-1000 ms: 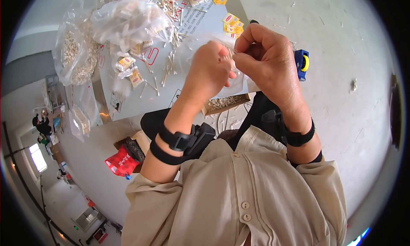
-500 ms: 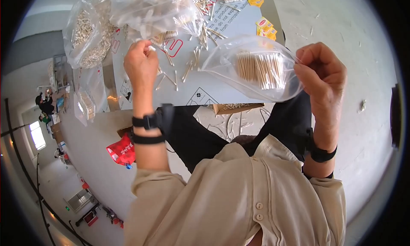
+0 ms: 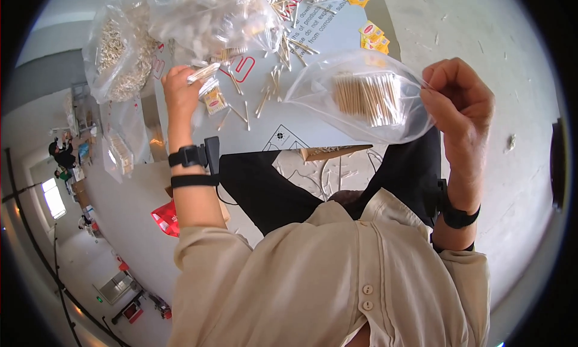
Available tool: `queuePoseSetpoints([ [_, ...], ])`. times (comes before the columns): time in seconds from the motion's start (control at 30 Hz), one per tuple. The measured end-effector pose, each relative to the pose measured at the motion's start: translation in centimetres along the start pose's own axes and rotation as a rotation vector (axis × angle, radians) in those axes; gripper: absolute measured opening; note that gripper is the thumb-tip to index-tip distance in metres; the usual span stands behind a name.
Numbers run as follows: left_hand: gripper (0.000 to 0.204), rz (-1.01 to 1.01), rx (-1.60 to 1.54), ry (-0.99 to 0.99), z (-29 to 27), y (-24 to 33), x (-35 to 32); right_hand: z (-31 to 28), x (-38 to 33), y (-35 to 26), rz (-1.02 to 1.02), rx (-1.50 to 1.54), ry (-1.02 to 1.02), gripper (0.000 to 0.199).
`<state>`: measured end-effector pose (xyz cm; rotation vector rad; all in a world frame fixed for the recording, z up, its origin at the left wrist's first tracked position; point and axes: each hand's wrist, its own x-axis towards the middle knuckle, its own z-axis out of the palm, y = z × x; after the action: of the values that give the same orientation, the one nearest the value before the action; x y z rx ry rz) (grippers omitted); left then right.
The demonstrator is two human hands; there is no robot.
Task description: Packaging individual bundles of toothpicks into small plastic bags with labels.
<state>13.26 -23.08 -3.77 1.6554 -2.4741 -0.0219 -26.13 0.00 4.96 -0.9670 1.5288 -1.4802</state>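
Note:
My right hand (image 3: 460, 97) pinches the rim of a clear plastic bag (image 3: 304, 88) at the right of the table. Inside that bag, wooden-stick cotton swabs (image 3: 367, 99) lie packed side by side. Over the table's left part, my left hand (image 3: 179, 94) is closed on a small bundle of cotton swabs (image 3: 203, 73), its fingertips partly hidden. Just right of this hand is a small swab packet (image 3: 214, 100) with a yellow and red label. Loose cotton swabs (image 3: 265, 100) are scattered between my two hands.
Large clear bags, one of swabs (image 3: 123, 64) and one of packets (image 3: 217, 18), stand at the table's far left. Yellow cards (image 3: 374, 38) lie near its right edge. Below the front edge is a cardboard box (image 3: 334, 153); a red bag (image 3: 165, 219) sits on the floor.
My left hand has moved left and slightly down, and the swab bundle in it now shows clearly. The labelled packet beside it has come into view. My right hand has shifted slightly right.

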Motion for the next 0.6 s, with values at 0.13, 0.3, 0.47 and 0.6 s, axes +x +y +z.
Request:
queuePoseSetpoints([
  [0.13,0.015,-0.367,-0.940,-0.194,-6.1,6.6,-0.7,-0.5,-0.4,0.5,-0.001,-0.008,0.001,0.005],
  [0.3,0.025,-0.068,-1.225,-0.154,-11.8,15.1,-4.3,0.3,-0.8,1.2,-0.038,0.058,-0.006,0.004],
  [0.47,0.023,-0.043,-1.208,-0.362,-13.2,24.7,-6.4,0.1,-1.4,1.0,-0.036,-0.054,-0.072,0.006],
  [0.6,0.021,-0.183,-1.254,-0.498,-9.6,26.5,-6.8,0.6,-2.2,0.5,0.000,-0.069,-0.102,0.007],
])
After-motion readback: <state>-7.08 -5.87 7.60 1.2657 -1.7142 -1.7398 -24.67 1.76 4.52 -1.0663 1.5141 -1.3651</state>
